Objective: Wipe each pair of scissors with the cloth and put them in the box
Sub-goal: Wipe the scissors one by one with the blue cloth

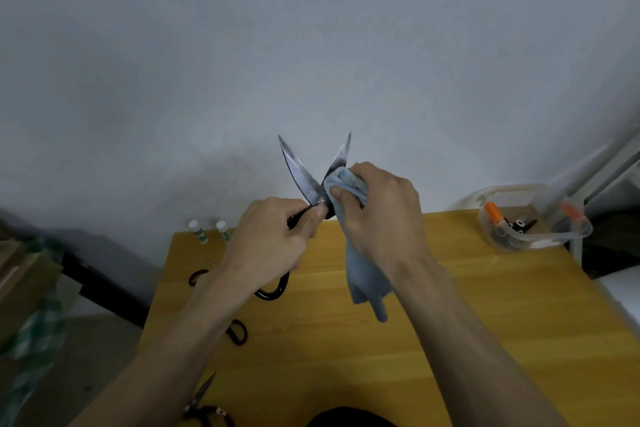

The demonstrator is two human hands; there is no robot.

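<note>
Nothing here can be read from where I look. The two small white bottles [208, 231] at the far edge of the surface [450, 322] carry green bands, but any print on them is too small and blurred to make out. A pair of scissors [207, 407] near me at the lower left has a small pale tag on its handle with dark marks that I cannot decipher. I see no brand, number or sign anywhere else
</note>
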